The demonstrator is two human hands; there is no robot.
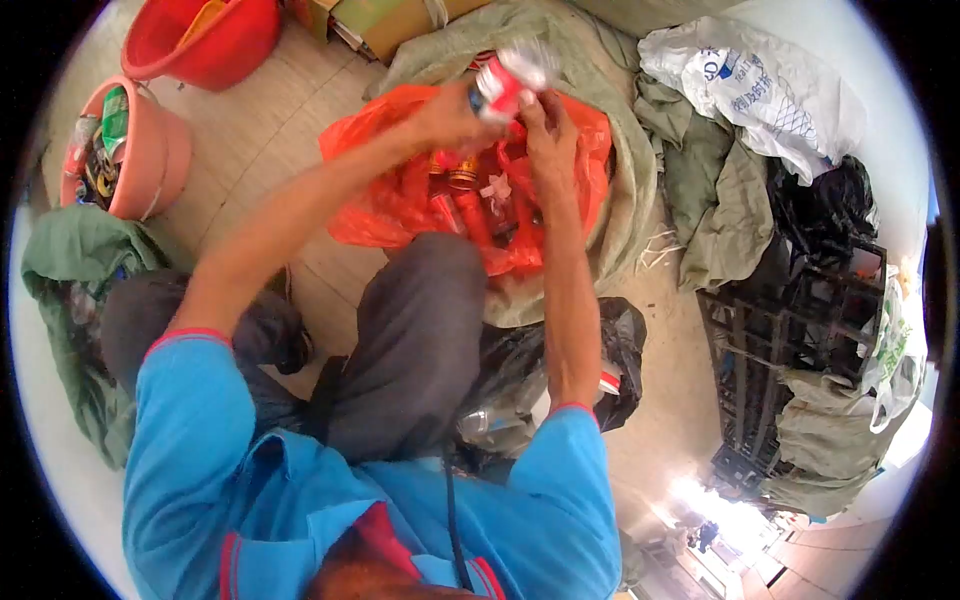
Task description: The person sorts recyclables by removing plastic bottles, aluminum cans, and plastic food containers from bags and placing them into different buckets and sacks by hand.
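A clear plastic bottle (505,82) with a red and white label is held tilted above a red plastic bag, its far end blurred by motion. My left hand (452,116) is closed round its near end. Fingers of my right hand (550,135) are bent in against the label; whether they pinch it is hard to make out. Below both hands the red bag (365,210) lies spread wide. Inside it are red-wrapped bottles (474,215) and a red and gold can (463,173).
An olive cloth sack (632,190) lies under the red bag. To the left stand a pink bucket (160,165) of mixed items and a red basin (245,50). Black crates (745,350) and a white sack (750,85) are at right. A black bag (625,345) sits by my knee.
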